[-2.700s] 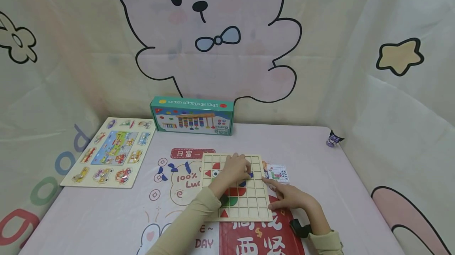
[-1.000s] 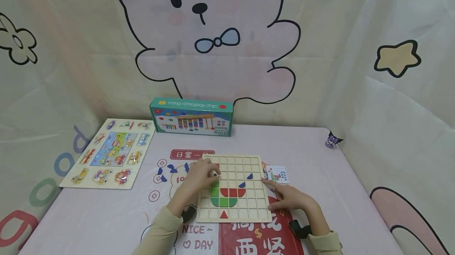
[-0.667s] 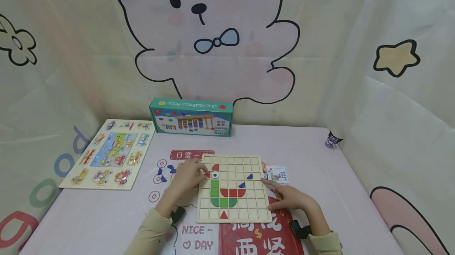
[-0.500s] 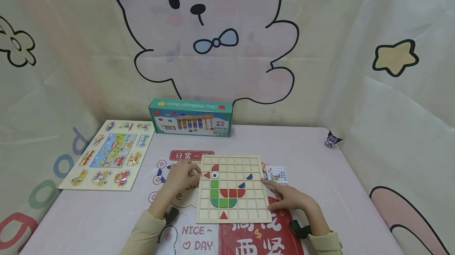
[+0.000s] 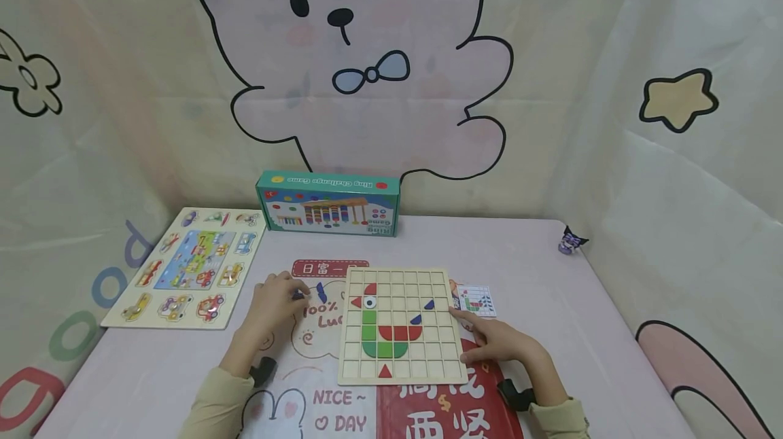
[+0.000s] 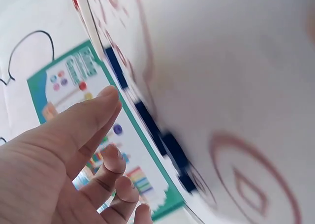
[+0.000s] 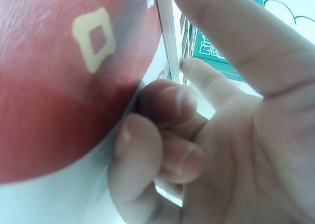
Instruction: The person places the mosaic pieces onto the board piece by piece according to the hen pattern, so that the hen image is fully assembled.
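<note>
Left hand (image 5: 269,304): fingers are seen loosely apart, near blue pieces (image 5: 321,292) | Right hand (image 5: 501,338): fingers are spread wide, board (image 5: 437,369) is touched at its edge

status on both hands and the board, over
Left hand by loose blue pieces, no grip seen. Right hand at edge of part-filled board. Nothing seen blocking.

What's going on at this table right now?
A person's right hand touches the right edge of a grid board, on which coloured pieces form a birdlike shape. Their left hand is near the loose blue pieces lying left of the board, and no piece can be seen in its grip.
</note>
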Demonstrator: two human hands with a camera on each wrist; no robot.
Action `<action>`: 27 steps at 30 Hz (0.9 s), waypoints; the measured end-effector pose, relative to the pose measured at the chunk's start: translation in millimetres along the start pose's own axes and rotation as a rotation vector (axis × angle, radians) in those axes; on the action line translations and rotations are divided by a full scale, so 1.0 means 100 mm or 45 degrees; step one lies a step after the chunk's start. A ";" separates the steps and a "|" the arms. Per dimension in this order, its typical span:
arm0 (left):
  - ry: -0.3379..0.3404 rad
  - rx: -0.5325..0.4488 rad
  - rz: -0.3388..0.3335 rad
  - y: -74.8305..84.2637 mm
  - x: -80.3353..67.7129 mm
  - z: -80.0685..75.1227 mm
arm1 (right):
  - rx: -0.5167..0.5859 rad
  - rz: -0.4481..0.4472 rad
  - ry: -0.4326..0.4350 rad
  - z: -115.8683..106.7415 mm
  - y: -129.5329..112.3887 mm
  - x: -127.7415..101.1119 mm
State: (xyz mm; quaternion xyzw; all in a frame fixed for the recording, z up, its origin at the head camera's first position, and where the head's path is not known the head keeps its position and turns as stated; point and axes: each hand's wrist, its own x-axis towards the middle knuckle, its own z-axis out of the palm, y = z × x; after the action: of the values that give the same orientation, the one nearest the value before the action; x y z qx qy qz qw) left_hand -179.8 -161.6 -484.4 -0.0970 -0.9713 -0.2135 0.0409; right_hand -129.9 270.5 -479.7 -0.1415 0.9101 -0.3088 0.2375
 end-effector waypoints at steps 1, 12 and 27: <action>0.000 -0.001 -0.006 -0.04 -0.01 -0.02 | 0.001 -0.002 -0.002 0.00 0.00 0.00; -0.025 0.009 -0.163 -0.37 -0.04 -0.18 | -0.013 0.002 -0.003 -0.01 0.00 0.00; -0.069 0.003 -0.237 -0.53 -0.02 -0.26 | 0.014 -0.008 -0.019 -0.02 -0.02 -0.01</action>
State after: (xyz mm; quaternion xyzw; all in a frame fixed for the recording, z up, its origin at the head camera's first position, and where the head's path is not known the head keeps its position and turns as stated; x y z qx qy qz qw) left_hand -187.9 -220.1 -482.4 -0.0120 -0.9771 -0.2126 -0.0052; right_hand -130.3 270.3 -476.4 -0.1453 0.9062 -0.3133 0.2441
